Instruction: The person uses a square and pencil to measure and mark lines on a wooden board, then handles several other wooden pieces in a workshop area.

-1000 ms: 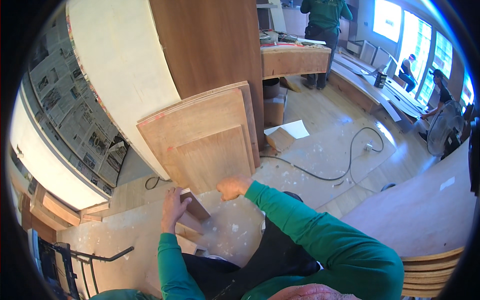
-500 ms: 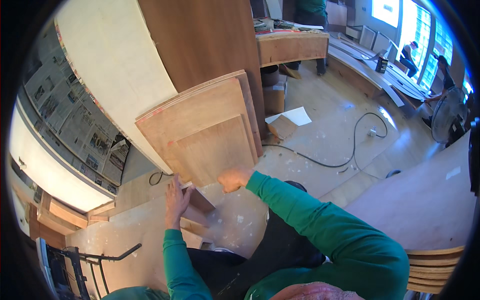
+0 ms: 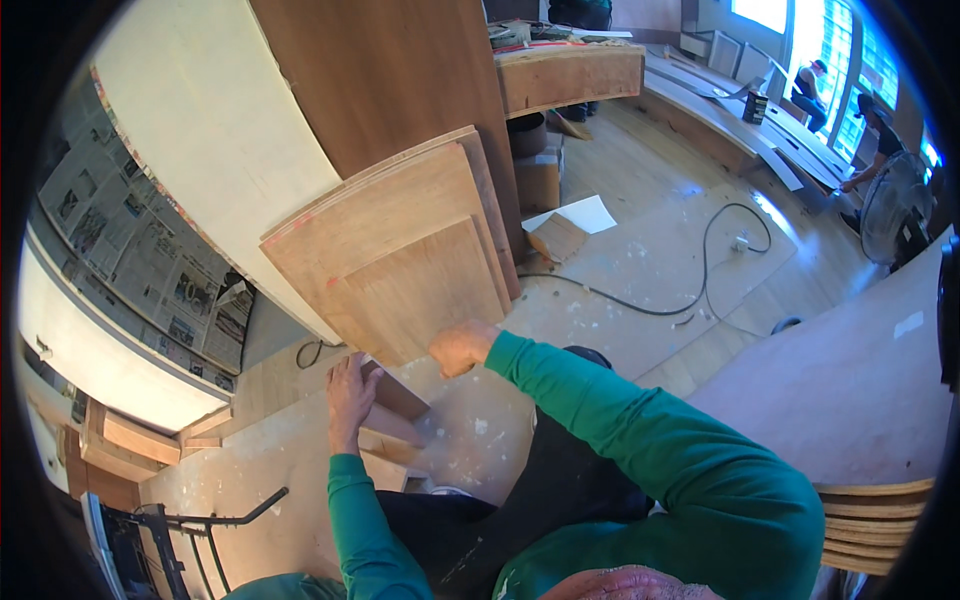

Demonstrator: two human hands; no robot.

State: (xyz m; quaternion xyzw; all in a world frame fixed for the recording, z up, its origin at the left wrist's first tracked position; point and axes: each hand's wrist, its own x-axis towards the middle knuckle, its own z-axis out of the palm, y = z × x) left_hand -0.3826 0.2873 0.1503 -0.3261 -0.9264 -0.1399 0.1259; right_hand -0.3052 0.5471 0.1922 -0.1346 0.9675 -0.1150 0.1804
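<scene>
Several plywood panels (image 3: 420, 285) lean in a stack against a tall brown cabinet side (image 3: 400, 80) and a cream wall. My right hand (image 3: 462, 346) is closed in a fist on the lower right edge of the front panel. My left hand (image 3: 350, 398) lies flat, fingers extended, against a small dark wood offcut (image 3: 398, 396) standing among a few other short pieces (image 3: 385, 442) on the dusty floor just below the panels. Both my sleeves are green.
A black cable (image 3: 650, 300) loops across the floor near a white sheet (image 3: 575, 213) and cardboard scraps (image 3: 555, 238). A fan (image 3: 890, 215) and a large board (image 3: 850, 370) are on the right, with stacked plywood (image 3: 875, 515) below it. People work by the far windows. A black metal frame (image 3: 150, 530) is lower left.
Both hands have risen slightly toward the leaning panels. My right hand stays at the front panel's lower edge and my left stays on the small offcut. The view has shifted closer.
</scene>
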